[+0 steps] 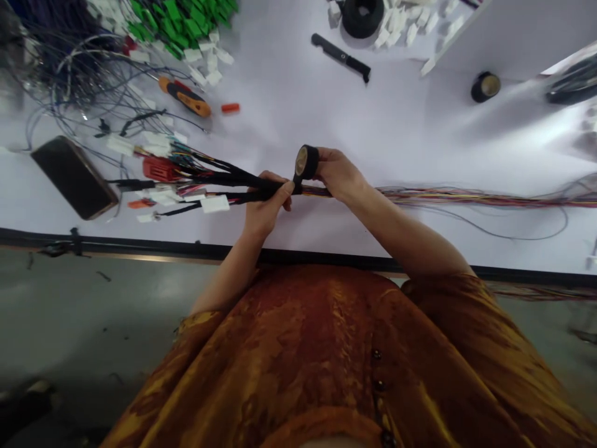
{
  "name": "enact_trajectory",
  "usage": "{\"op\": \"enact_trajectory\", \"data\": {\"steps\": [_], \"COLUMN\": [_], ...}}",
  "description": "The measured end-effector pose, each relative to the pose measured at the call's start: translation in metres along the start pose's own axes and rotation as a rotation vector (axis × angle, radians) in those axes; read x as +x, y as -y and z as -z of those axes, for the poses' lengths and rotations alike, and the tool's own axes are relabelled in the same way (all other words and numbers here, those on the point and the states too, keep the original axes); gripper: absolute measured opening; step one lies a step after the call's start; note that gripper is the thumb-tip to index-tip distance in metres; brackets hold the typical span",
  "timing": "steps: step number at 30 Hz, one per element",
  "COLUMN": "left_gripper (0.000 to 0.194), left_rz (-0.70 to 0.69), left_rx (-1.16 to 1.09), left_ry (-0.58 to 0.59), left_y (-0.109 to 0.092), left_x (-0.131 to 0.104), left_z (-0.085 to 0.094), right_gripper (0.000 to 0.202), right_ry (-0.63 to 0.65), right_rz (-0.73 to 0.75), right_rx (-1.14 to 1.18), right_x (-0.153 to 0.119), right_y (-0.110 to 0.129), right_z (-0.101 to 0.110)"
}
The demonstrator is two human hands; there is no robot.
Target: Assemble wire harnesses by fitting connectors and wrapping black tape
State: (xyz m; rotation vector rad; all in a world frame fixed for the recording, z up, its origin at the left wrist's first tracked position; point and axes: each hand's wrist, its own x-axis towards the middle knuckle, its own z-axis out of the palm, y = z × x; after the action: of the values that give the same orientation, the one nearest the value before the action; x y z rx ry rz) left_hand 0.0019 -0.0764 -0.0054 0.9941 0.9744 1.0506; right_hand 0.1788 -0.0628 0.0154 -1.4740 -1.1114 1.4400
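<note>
A wire harness (233, 179) lies across the table, its left branches wrapped in black tape and ending in white connectors and a red connector (160, 168). My left hand (265, 205) is closed around the harness where the branches meet, thumb on top. In my right hand (339, 175) is a roll of black tape (306, 162), held just above the bundle. A short strip of tape runs from the roll down to the harness beside my left thumb. To the right, loose coloured wires (466, 198) stretch past my right forearm.
A phone (74, 177) lies at the left. Behind are an orange-and-black cutter (184, 96), a small orange piece (230, 108), a dark knife-like tool (341, 57), green connectors (184, 25) and another tape roll (485, 86). The table's dark front edge (321, 257) runs close to my body.
</note>
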Motion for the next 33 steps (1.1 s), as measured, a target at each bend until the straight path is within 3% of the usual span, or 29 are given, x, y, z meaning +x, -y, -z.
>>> {"op": "enact_trajectory", "data": {"steps": [4, 7, 9, 13, 16, 20, 24, 26, 28, 33], "left_gripper": [0.032, 0.032, 0.029, 0.02, 0.019, 0.018, 0.023, 0.03, 0.034, 0.021], "left_rz": [-0.039, -0.034, -0.012, -0.01, -0.064, -0.102, -0.016, 0.024, 0.037, 0.01], "left_rx": [0.097, 0.141, 0.151, 0.167, 0.192, 0.209, 0.136, 0.079, 0.062, 0.2], "left_ry": [-0.009, -0.018, -0.016, -0.034, -0.013, -0.013, 0.01, 0.028, 0.037, 0.035], "left_y": [0.0, -0.006, -0.011, -0.02, -0.025, -0.026, -0.019, -0.015, -0.013, -0.02], "left_x": [0.007, 0.009, 0.009, 0.006, 0.0, -0.007, -0.01, -0.01, -0.01, -0.011], "left_z": [0.002, 0.0, -0.003, -0.008, -0.012, -0.016, -0.016, -0.015, -0.016, -0.022], "right_gripper": [0.021, 0.014, 0.016, 0.012, 0.023, 0.026, 0.023, 0.026, 0.031, 0.053], "right_ry": [-0.047, -0.041, -0.027, 0.013, 0.055, -0.119, -0.222, -0.219, -0.129, 0.02], "right_rz": [0.179, 0.414, 0.492, 0.384, 0.258, 0.169, 0.081, 0.093, 0.129, 0.289], "right_rx": [-0.229, -0.43, -0.514, -0.545, -0.569, -0.663, -0.686, -0.649, -0.596, -0.438], "right_x": [-0.03, -0.052, -0.059, -0.059, -0.054, -0.045, -0.043, -0.044, -0.045, -0.039], "right_y": [0.003, -0.006, -0.013, -0.012, -0.01, -0.019, -0.028, -0.028, -0.023, 0.014], "right_z": [-0.005, -0.006, -0.002, 0.01, 0.006, -0.019, -0.037, -0.033, -0.022, 0.0]}}
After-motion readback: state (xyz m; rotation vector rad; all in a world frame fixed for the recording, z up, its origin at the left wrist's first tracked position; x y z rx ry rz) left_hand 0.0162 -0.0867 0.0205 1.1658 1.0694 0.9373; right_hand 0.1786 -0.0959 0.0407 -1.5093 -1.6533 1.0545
